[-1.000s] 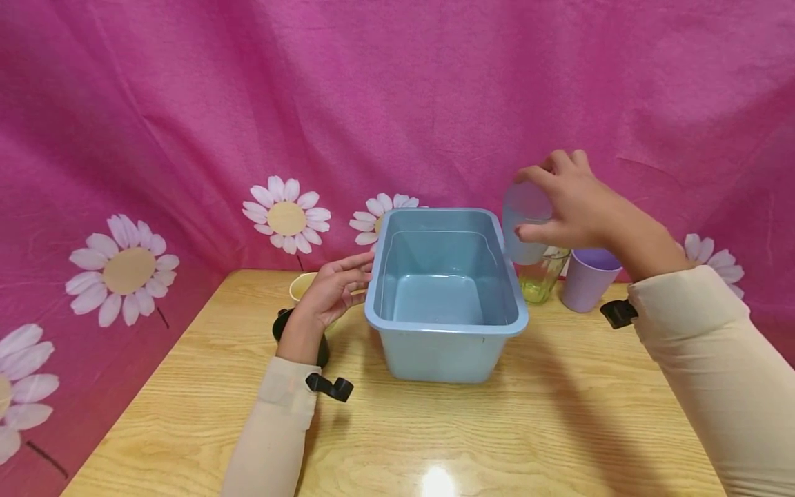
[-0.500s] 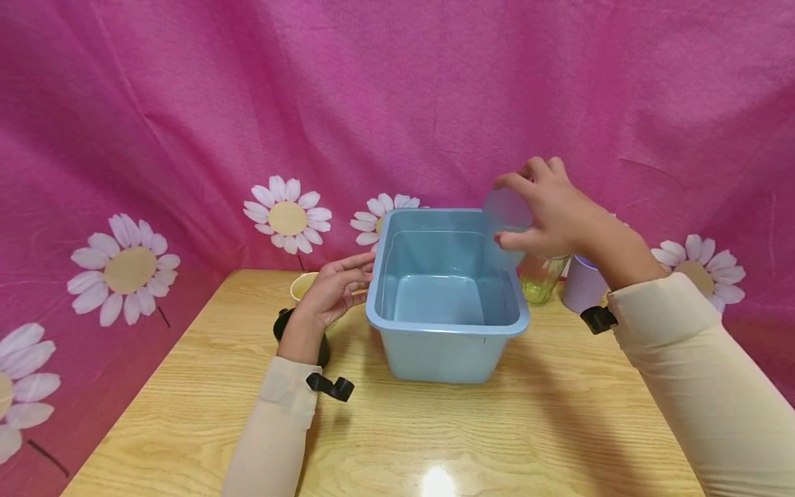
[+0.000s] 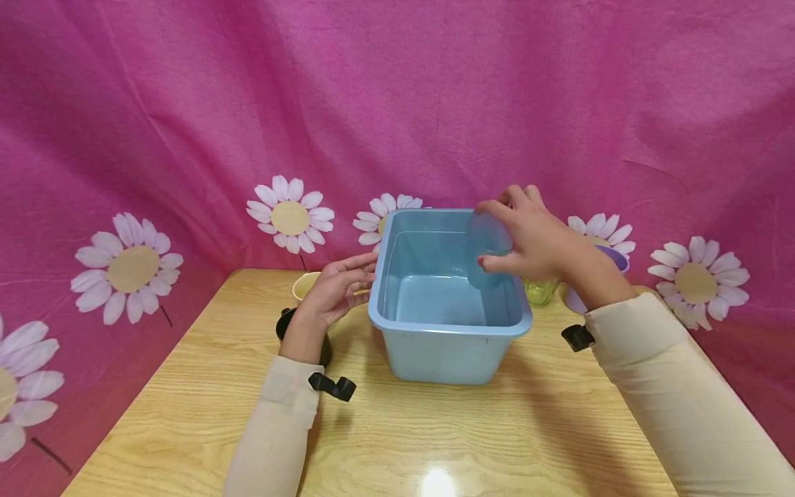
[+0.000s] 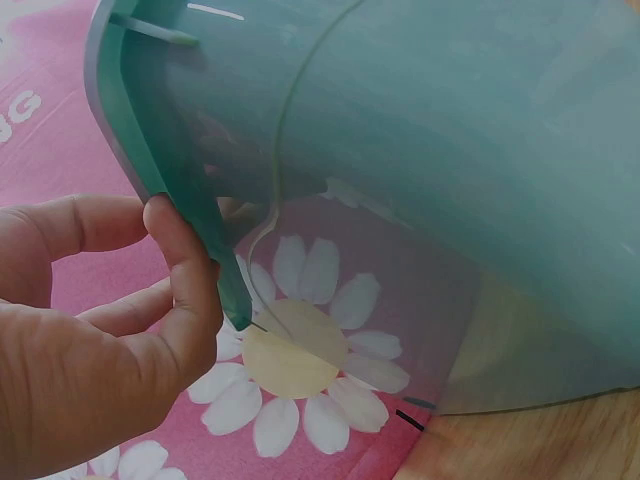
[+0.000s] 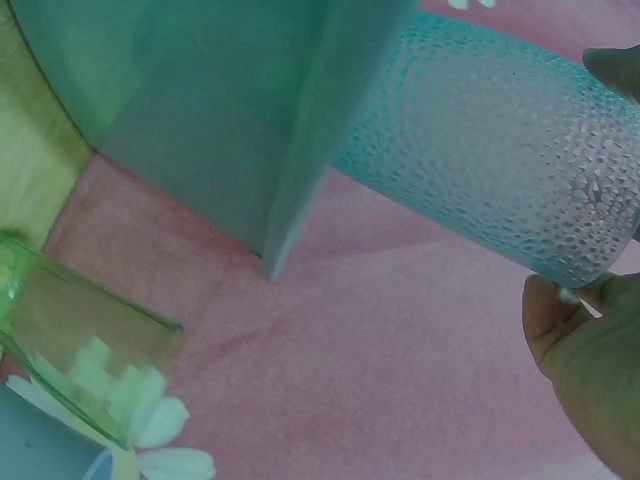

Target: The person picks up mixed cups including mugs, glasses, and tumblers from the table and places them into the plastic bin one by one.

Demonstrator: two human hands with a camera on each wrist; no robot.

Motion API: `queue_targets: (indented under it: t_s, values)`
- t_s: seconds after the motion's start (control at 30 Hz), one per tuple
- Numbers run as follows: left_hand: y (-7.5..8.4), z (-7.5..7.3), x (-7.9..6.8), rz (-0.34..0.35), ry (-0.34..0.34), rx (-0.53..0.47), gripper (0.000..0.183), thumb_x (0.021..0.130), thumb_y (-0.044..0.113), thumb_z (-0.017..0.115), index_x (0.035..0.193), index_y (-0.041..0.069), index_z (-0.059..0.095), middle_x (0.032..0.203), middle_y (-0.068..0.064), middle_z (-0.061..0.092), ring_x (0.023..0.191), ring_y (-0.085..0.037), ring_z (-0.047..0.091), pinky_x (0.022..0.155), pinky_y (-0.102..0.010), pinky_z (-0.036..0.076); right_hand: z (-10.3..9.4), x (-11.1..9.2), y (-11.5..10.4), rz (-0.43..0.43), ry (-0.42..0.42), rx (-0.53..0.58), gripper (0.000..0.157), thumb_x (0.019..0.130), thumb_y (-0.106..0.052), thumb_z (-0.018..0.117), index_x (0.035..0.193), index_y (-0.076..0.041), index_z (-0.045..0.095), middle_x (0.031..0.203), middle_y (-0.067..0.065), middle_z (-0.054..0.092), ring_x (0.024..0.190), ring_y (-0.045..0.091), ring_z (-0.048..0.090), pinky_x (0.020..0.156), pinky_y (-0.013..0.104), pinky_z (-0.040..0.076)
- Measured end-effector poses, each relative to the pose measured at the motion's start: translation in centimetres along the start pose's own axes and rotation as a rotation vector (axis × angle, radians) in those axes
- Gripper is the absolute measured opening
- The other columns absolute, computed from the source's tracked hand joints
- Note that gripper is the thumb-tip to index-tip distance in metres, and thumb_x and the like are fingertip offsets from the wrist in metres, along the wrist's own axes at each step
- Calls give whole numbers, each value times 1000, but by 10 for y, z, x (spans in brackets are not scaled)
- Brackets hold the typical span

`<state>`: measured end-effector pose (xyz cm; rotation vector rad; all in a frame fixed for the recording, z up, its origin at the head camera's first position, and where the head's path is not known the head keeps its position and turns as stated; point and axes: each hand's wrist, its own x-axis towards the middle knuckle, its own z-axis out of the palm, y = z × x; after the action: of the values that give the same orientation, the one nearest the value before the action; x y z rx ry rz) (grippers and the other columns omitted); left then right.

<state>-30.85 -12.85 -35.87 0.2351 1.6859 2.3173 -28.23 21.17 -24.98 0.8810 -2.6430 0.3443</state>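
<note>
A grey-blue plastic tub (image 3: 447,328) stands mid-table, seen from below in the left wrist view. My left hand (image 3: 332,293) reaches its left side, fingertips touching the outside of the rim (image 4: 175,220). My right hand (image 3: 528,235) holds a translucent bluish plastic cup (image 3: 487,238) by its upper part, thumb on one side and fingers on the other. The cup is upright over the tub's right half, its lower part down inside the rim. In the right wrist view the bumpy-textured cup (image 5: 490,150) is partly hidden behind the tub wall.
Right of the tub stand a yellow-green clear glass (image 3: 540,290) and a purple cup (image 3: 576,300), partly covered by the right arm. A yellow cup (image 3: 304,285) and a black cup (image 3: 286,321) are behind the left hand and wrist. A pink flowered cloth (image 3: 397,103) hangs behind the table.
My right hand has carried the translucent cup leftward from outside the tub's right rim and lowered it into the tub's opening. The left hand stays at the rim.
</note>
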Motion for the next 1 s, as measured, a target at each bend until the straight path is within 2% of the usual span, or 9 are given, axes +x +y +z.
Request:
queue_targets:
  t_s: [0.27, 0.47, 0.63, 0.83, 1.0]
  values:
    - [0, 1, 0, -8, 8, -2, 49, 99, -3, 56, 147, -1, 52, 133, -18, 65, 88, -16, 71, 81, -34, 60, 17, -3, -1, 9, -46, 26, 66, 81, -40, 80, 138, -17, 57, 119, 13, 49, 109, 29, 39, 73, 44, 50]
    - [1, 0, 0, -2, 7, 7, 49, 99, -3, 57, 147, 0, 52, 127, -14, 68, 89, -17, 71, 83, -35, 59, 28, -4, -1, 0, -68, 29, 66, 81, -40, 80, 138, -17, 57, 122, 13, 50, 111, 29, 38, 78, 47, 51]
    - [1, 0, -1, -9, 8, 10, 49, 99, -2, 57, 148, 1, 52, 132, -16, 66, 91, -18, 71, 87, -37, 59, 37, -6, -2, -25, -74, 29, 65, 82, -41, 80, 138, -15, 57, 122, 14, 50, 110, 30, 40, 79, 46, 51]
    - [1, 0, 0, -11, -3, -2, 50, 99, -3, 57, 148, -1, 50, 141, -23, 59, 91, -17, 71, 84, -35, 59, 44, -9, -3, -13, -145, 43, 66, 84, -39, 80, 140, -15, 55, 124, 14, 49, 111, 31, 40, 82, 48, 51]
    - [1, 1, -1, -15, 2, -7, 50, 98, -3, 57, 148, -1, 51, 138, -20, 62, 90, -16, 70, 84, -35, 58, 53, -11, -4, -30, -185, 45, 65, 82, -38, 81, 137, -14, 56, 124, 14, 49, 113, 33, 40, 87, 51, 50]
